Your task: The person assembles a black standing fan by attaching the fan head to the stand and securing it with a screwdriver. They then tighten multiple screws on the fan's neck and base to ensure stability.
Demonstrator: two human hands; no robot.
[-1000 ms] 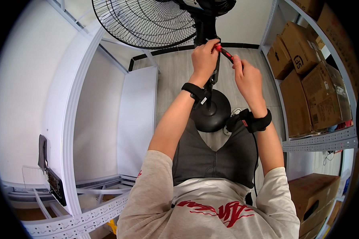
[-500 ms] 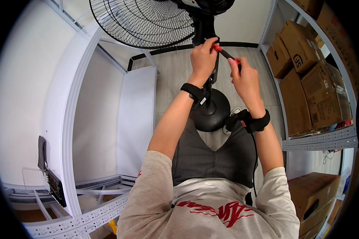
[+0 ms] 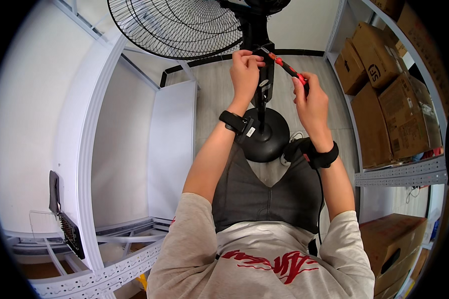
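Observation:
In front of me stands a black pedestal fan, its post [image 3: 266, 87] rising from a round black base [image 3: 261, 142]. My right hand [image 3: 312, 102] is wrapped round the handle of a red and black screwdriver [image 3: 286, 66]. The tool slants up and to the left, its metal tip by the upper part of the post. My left hand [image 3: 245, 74] is just left of that tip, fingers bent together beside the post. Whatever lies between those fingertips is too small to make out. Above is the wire fan guard [image 3: 177, 30], tilted to the left.
A metal shelf [image 3: 404, 172] with several cardboard boxes [image 3: 409, 112] lines the right side. White panels and a shelf frame [image 3: 172, 149] stand on the left, where a dark bit case [image 3: 71, 235] lies. My legs straddle the base, and a cable runs from my right wrist strap.
My left hand has drawn back slightly left and down from the screwdriver's front end, baring its metal tip. My right hand has shifted a little to the right, still gripping the screwdriver.

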